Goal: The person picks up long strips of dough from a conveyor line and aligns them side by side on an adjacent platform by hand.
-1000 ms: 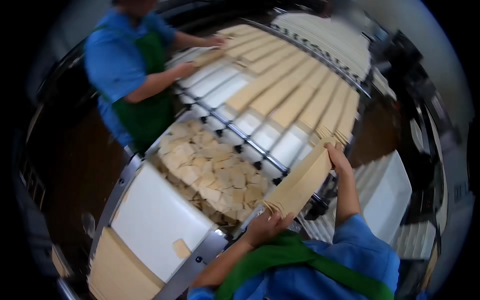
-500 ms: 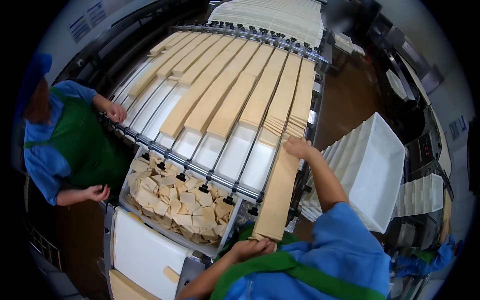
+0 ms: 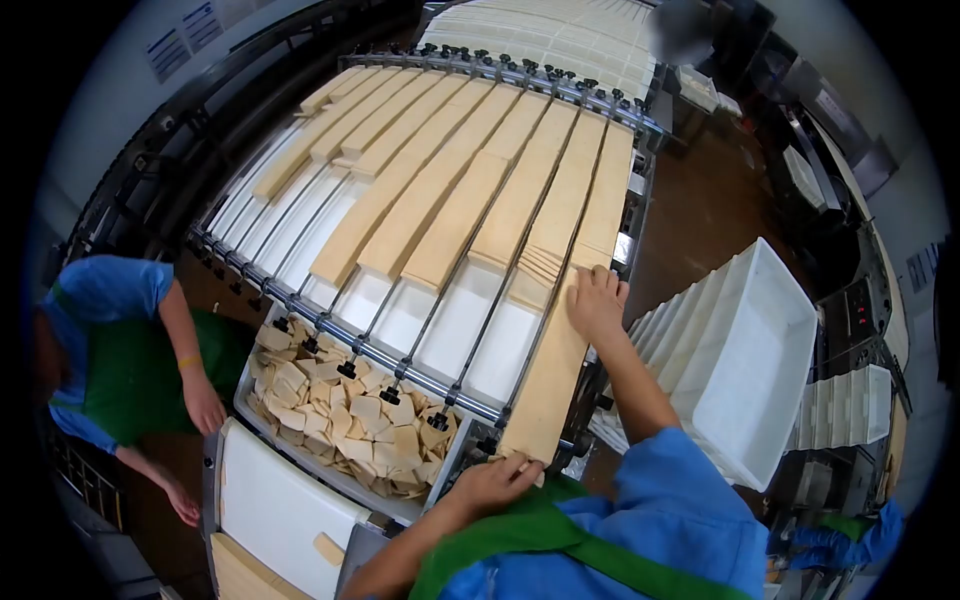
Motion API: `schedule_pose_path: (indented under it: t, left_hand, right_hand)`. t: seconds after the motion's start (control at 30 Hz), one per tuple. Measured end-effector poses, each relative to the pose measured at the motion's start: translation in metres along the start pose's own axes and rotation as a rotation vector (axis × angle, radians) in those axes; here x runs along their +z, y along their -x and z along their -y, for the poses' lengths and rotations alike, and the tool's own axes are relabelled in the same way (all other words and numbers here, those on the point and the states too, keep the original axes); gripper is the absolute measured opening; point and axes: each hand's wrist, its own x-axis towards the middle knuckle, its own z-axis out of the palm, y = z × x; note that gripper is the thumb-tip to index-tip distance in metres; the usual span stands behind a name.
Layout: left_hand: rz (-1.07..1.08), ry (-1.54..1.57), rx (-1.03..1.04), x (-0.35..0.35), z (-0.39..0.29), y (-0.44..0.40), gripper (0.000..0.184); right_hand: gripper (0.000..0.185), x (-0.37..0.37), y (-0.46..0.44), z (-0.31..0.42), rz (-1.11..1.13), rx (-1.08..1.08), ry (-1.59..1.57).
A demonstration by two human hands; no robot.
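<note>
A long stack of thin beige sheets [image 3: 545, 385] lies in the rightmost lane of the white slatted table [image 3: 450, 335], its near end over the front rail. My left hand [image 3: 497, 482] presses against that near end with bent fingers. Across the far part of the same stack rests my right hand [image 3: 598, 302], its fingers on the top and side. Just left of it, a few tilted sheets [image 3: 538, 268] lean in the neighbouring lane. More long beige stacks [image 3: 455, 238] fill the lanes to the left.
A grey bin [image 3: 350, 420] of broken beige pieces sits below the front rail. A white belt [image 3: 285, 500] is at the bottom left. Nested white crates [image 3: 735, 350] stand at the right. A co-worker in a green apron [image 3: 145, 360] leans at the left; another person [image 3: 850, 535] is at lower right.
The stack between my hands has come down into the rightmost lane. My right hand lies flatter on it. The co-worker has bent down, with both hands away from the table.
</note>
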Motion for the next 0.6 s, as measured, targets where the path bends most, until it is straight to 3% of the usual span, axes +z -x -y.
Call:
schedule_pose_path:
  t: [0.07, 0.17, 0.23, 0.37, 0.43, 0.47, 0.53, 0.6]
  left_hand:
    - [0.031, 0.018, -0.055, -0.007, 0.006, -0.02, 0.041]
    - [0.112, 0.019, -0.078, 0.003, 0.021, -0.036, 0.044]
    - [-0.069, -0.029, -0.056, 0.016, 0.025, -0.034, 0.041]
    - [-0.02, 0.042, -0.136, -0.001, 0.016, -0.037, 0.037]
    - [0.143, 0.602, -0.842, -0.036, -0.002, -0.05, 0.035]
    - [0.06, 0.707, -0.954, -0.031, 0.0, -0.038, 0.038]
    - [-0.407, 0.234, -0.281, -0.008, 0.022, 0.0, 0.036]
    - [-0.608, 0.233, -0.373, -0.01, 0.033, 0.027, 0.034]
  right_hand:
    - [0.04, -0.007, 0.012, 0.007, -0.281, -0.087, -0.034]
    - [0.04, -0.006, 0.039, 0.015, -0.302, -0.178, -0.243]
    - [0.043, -0.018, 0.069, 0.02, -0.182, -0.28, -0.402]
    - [0.043, -0.038, 0.126, 0.031, -0.039, -0.533, -0.624]
    - [0.04, -0.043, 0.147, 0.036, -0.077, -0.746, -0.627]
    - [0.04, -0.044, 0.155, 0.036, -0.1, -0.747, -0.615]
    - [0.038, -0.044, 0.165, 0.039, -0.004, -0.88, -0.476]
    - [0.037, -0.039, 0.164, 0.037, -0.028, -0.85, -0.389]
